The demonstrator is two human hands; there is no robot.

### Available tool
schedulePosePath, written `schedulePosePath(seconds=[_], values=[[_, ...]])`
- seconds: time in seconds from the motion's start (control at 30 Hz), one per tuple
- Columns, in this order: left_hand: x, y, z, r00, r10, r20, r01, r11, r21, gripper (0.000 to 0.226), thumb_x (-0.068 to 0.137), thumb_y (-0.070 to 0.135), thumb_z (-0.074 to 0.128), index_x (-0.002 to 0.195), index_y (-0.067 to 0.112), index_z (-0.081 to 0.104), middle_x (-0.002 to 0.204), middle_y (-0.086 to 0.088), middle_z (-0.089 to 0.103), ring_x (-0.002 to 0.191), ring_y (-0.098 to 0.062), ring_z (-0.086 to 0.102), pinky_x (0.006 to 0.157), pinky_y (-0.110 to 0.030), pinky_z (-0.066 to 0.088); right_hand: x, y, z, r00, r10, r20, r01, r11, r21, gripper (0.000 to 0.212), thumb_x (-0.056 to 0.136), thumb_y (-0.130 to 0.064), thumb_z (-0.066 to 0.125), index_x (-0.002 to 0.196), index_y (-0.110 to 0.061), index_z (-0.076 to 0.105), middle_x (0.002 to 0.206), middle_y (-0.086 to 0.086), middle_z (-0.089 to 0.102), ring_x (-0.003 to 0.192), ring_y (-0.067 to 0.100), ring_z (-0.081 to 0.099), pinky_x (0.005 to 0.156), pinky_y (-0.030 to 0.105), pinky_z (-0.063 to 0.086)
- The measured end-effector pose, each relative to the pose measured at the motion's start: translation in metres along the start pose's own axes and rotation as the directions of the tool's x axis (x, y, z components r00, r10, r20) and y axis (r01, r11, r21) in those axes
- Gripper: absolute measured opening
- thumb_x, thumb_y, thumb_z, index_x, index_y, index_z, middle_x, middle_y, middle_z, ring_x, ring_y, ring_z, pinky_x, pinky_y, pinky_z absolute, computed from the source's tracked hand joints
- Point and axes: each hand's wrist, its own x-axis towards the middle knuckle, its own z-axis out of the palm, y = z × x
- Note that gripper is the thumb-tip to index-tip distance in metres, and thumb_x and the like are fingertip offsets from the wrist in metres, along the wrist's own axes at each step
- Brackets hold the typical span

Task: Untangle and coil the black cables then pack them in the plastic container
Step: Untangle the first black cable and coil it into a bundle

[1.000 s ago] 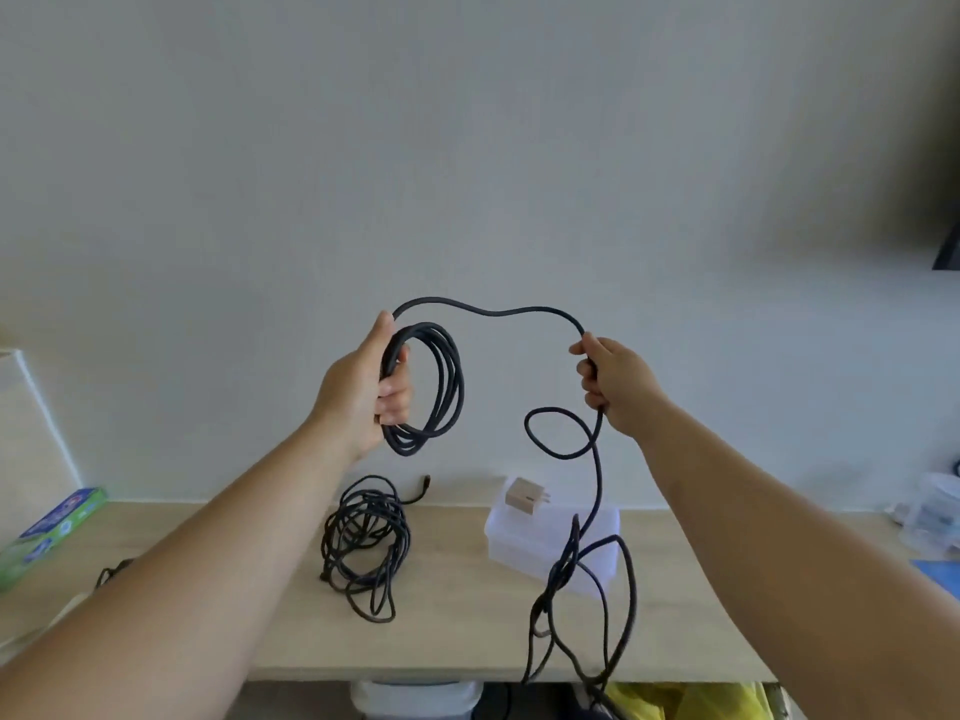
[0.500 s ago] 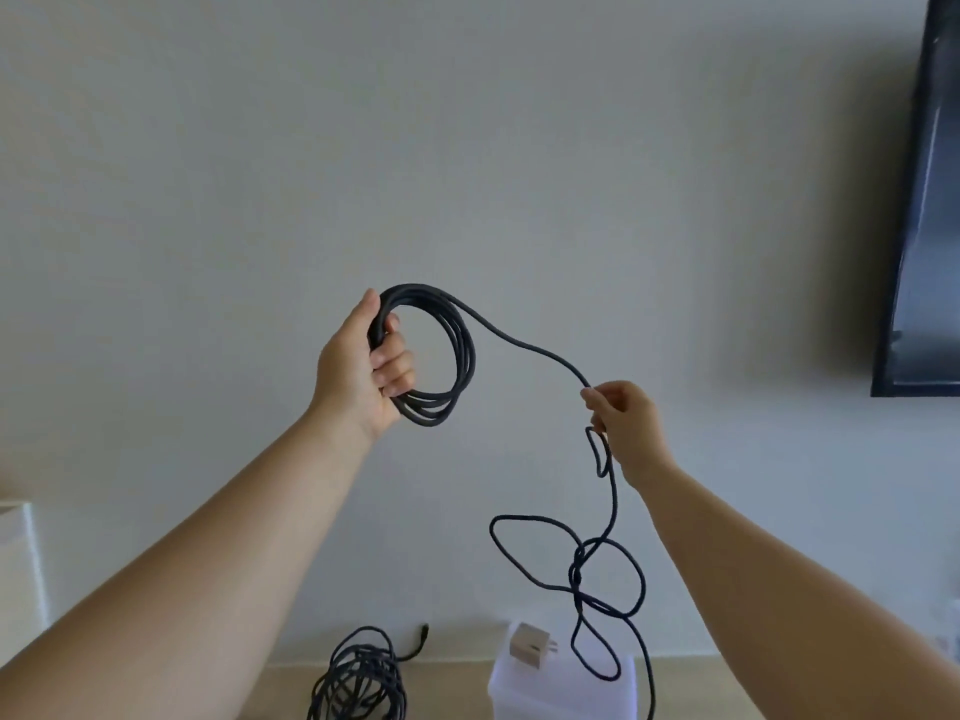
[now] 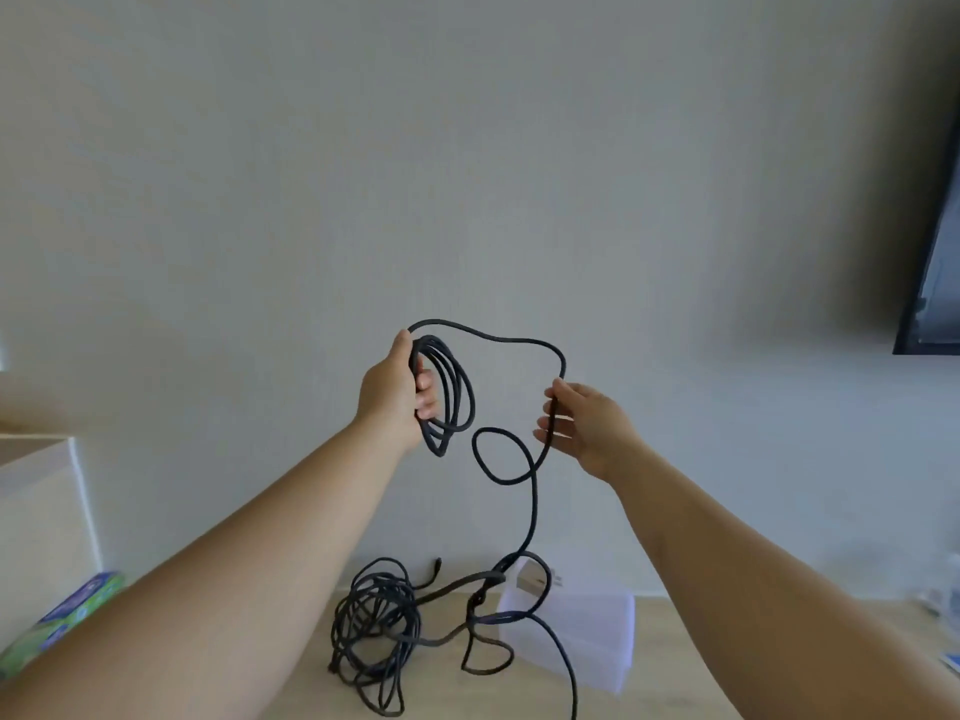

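Note:
My left hand [image 3: 397, 394] grips a small coil of black cable [image 3: 449, 402], held up in front of the wall. From the coil the cable arches right to my right hand [image 3: 582, 423], whose loosely spread fingers hold the strand lightly. Below that hand the cable makes a loop [image 3: 501, 457] and drops to a tangle over the table. A second black cable [image 3: 376, 626] lies in a loose bundle on the table. The translucent plastic container [image 3: 587, 631] stands to its right, lid on, with a small beige plug [image 3: 532, 579] on top.
The wooden table [image 3: 670, 662] runs along the white wall. A green and blue box [image 3: 62, 621] lies at the left, beside a white cabinet [image 3: 41, 511]. A dark screen [image 3: 935, 262] hangs on the wall at the upper right.
My right hand moved up and toward the coil, bringing a new arch of cable over, and its pinch loosened. The view tilted down, so the table shows again.

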Motion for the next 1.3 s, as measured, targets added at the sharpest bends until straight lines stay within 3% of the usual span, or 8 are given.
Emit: schedulePosePath(seconds=[0.23,0.37,0.67,0.83,0.93,1.1,1.2,1.3], values=[[-0.021,-0.034,0.004,0.975,-0.031,0.218,-0.070,0.894,0.442,0.042,0.101,0.045,0.033,0.073,0.015,0.039,0.083,-0.004,0.074,0.034,-0.012,0.020,0.037,-0.020,0.021,-0.012,-0.011,0.035,0.995,-0.098,0.033,0.102,0.982,-0.160,0.017,0.091,-0.032,0.061,0.080,-0.018,0.062,0.073,-0.005,0.062,0.055,0.006,0.046,0.055,0.019,0.036],[-0.019,-0.034,0.004,0.936,-0.130,0.328,0.005,0.935,0.356,0.038,0.101,0.041,0.038,0.074,0.014,0.039,0.066,-0.003,0.052,0.033,-0.009,0.022,0.037,-0.017,0.022,-0.019,-0.012,0.047,0.995,-0.083,0.054,0.087,0.993,-0.081,0.019,0.090,-0.028,0.064,0.079,-0.014,0.059,0.072,-0.002,0.060,0.046,0.007,0.049,0.046,0.017,0.043],[0.003,-0.024,-0.001,0.992,-0.055,0.112,0.024,0.966,0.259,0.035,0.100,0.035,0.042,0.074,0.012,0.042,0.067,-0.005,0.052,0.031,-0.008,0.027,0.035,-0.017,0.022,-0.058,0.045,0.049,0.927,-0.374,-0.038,0.280,0.754,-0.595,0.028,0.085,-0.043,0.064,0.086,-0.016,0.056,0.073,-0.008,0.055,0.066,0.007,0.051,0.061,0.022,0.044],[0.000,-0.022,0.010,0.995,-0.019,0.103,-0.007,0.969,0.246,0.035,0.099,0.033,0.041,0.072,0.013,0.040,0.067,-0.005,0.052,0.029,-0.009,0.028,0.038,-0.015,0.023,-0.061,0.065,0.069,0.996,-0.012,0.089,0.053,0.875,-0.481,0.045,0.084,-0.033,0.069,0.119,-0.017,0.047,0.101,-0.003,0.064,0.091,0.010,0.059,0.071,0.020,0.042],[0.003,-0.012,0.002,0.993,0.042,0.111,-0.073,0.953,0.293,0.036,0.101,0.033,0.039,0.072,0.012,0.040,0.066,-0.005,0.051,0.030,-0.009,0.027,0.037,-0.017,0.022,-0.055,0.061,0.067,0.987,-0.034,0.156,0.091,0.922,-0.377,0.018,0.090,-0.018,0.062,0.104,-0.009,0.055,0.076,0.003,0.067,0.075,0.018,0.066,0.079,0.034,0.056],[0.011,0.012,-0.027,0.977,0.120,0.178,-0.198,0.830,0.522,0.038,0.101,0.035,0.038,0.070,0.014,0.039,0.064,-0.004,0.047,0.033,-0.009,0.026,0.038,-0.018,0.020,-0.048,0.026,0.030,0.933,-0.169,0.318,0.263,0.923,-0.280,0.011,0.096,-0.012,0.051,0.088,-0.011,0.059,0.059,-0.003,0.058,0.046,0.012,0.048,0.052,0.025,0.048],[0.007,0.023,-0.037,0.959,0.019,0.284,-0.165,0.850,0.500,0.036,0.101,0.038,0.039,0.073,0.015,0.036,0.063,-0.002,0.045,0.034,-0.009,0.021,0.037,-0.018,0.019,-0.032,0.004,0.007,0.959,-0.236,0.158,0.239,0.971,-0.001,0.019,0.100,-0.012,0.044,0.091,-0.010,0.060,0.065,-0.003,0.050,0.047,0.009,0.040,0.051,0.023,0.040],[-0.007,0.038,-0.030,0.902,-0.060,0.427,-0.156,0.878,0.452,0.037,0.100,0.040,0.037,0.072,0.017,0.037,0.057,0.003,0.045,0.033,-0.007,0.020,0.036,-0.017,0.021,-0.009,-0.007,-0.015,0.982,-0.174,-0.072,0.168,0.983,-0.076,0.020,0.100,-0.019,0.045,0.099,-0.010,0.063,0.072,-0.002,0.051,0.050,0.009,0.041,0.049,0.022,0.044]])
